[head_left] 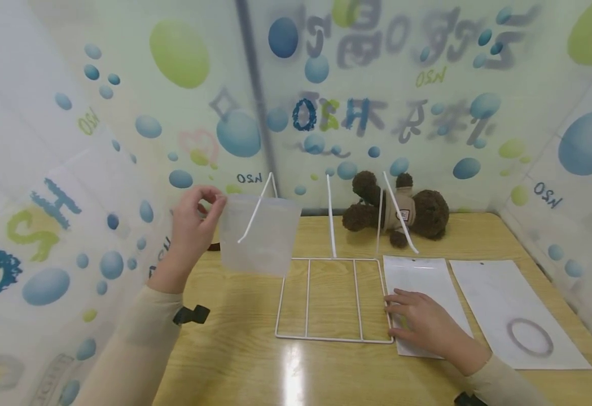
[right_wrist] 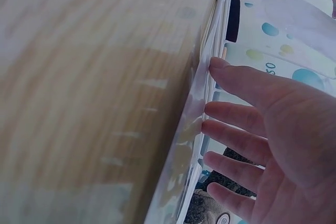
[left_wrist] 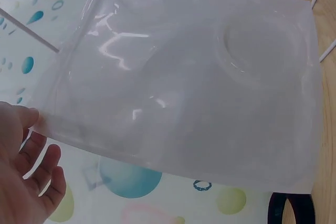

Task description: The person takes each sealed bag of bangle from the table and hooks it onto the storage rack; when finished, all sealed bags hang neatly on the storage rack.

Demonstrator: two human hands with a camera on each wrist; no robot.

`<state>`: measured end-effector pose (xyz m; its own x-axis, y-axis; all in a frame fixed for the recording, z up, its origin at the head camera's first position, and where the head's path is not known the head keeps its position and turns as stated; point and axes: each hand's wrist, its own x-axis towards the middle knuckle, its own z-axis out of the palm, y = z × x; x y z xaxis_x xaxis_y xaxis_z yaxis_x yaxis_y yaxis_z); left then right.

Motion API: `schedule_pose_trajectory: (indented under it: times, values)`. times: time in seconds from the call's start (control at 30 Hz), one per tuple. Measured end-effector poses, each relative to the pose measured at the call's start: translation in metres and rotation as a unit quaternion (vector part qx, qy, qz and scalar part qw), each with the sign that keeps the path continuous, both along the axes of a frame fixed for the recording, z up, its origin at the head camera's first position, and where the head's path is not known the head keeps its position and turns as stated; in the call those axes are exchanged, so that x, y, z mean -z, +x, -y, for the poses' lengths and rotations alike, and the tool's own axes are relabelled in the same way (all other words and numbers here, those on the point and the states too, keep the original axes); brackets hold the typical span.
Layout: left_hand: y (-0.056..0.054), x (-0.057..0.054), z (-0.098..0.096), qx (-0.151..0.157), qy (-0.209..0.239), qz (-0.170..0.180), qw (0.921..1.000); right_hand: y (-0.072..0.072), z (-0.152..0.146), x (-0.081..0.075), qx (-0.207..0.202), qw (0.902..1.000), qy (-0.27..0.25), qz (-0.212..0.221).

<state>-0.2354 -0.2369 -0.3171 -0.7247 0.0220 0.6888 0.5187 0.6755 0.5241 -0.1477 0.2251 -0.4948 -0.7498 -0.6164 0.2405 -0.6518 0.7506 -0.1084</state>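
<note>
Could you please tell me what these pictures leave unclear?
Head view: the far left corner of the wire rack, behind the translucent sheet in the left hand.
Head view: part of the white sheet beside the rack, covered by the right hand.
Head view: print on the patch of the plush toy, too small to read.
Left wrist view: the full outline of the dark ring, cut off by the picture's bottom edge.

I hold the left hand [head_left: 190,225] raised out there, thumb and forefinger pinched, while the right hand [head_left: 422,320] stretches low, fingers extended and slightly apart. Pale sleeves [head_left: 138,341] cover both forearms, dark bands [head_left: 192,314] at the wrists.
</note>
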Motion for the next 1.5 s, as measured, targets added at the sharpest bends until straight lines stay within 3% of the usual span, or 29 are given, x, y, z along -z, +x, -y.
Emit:
schedule_pose_trajectory:
  times: [0.33, 0.57, 0.7, 0.8, 0.9, 1.07, 1.2, 1.37, 1.5]
  values:
    - [-0.007, 0.008, -0.007, -0.023, 0.028, 0.004, 0.9993, 0.000, 0.000, 0.001, 0.000, 1.0000, 0.001, -0.002]
    - [-0.009, 0.015, -0.008, -0.016, 0.038, -0.015, 0.9990, 0.001, 0.000, 0.001, 0.001, 0.9999, 0.002, -0.011]
    - [-0.006, 0.021, -0.009, -0.014, 0.059, -0.009, 0.9981, 0.003, 0.000, 0.000, 0.007, 0.9999, 0.005, -0.010]
    - [0.003, 0.028, -0.011, -0.012, 0.086, -0.011, 0.9961, 0.003, 0.000, 0.000, 0.010, 0.9999, 0.006, -0.004]
    - [0.015, 0.039, -0.014, -0.006, 0.092, -0.040, 0.9949, 0.003, 0.002, 0.000, 0.008, 0.9999, 0.007, -0.005]
    - [0.035, 0.069, -0.017, -0.006, 0.080, -0.109, 0.9907, 0.002, 0.002, 0.001, 0.007, 0.9999, 0.007, -0.007]
    - [0.053, 0.091, -0.018, -0.002, 0.060, -0.125, 0.9904, 0.002, 0.002, 0.002, 0.006, 1.0000, -0.001, -0.007]
    - [0.076, 0.118, -0.017, 0.047, -0.010, -0.078, 0.9958, 0.002, 0.002, 0.002, 0.004, 0.9999, -0.002, -0.016]
    - [0.082, 0.141, -0.017, 0.096, -0.070, -0.003, 0.9929, 0.003, 0.001, 0.002, 0.007, 0.9998, 0.002, -0.018]
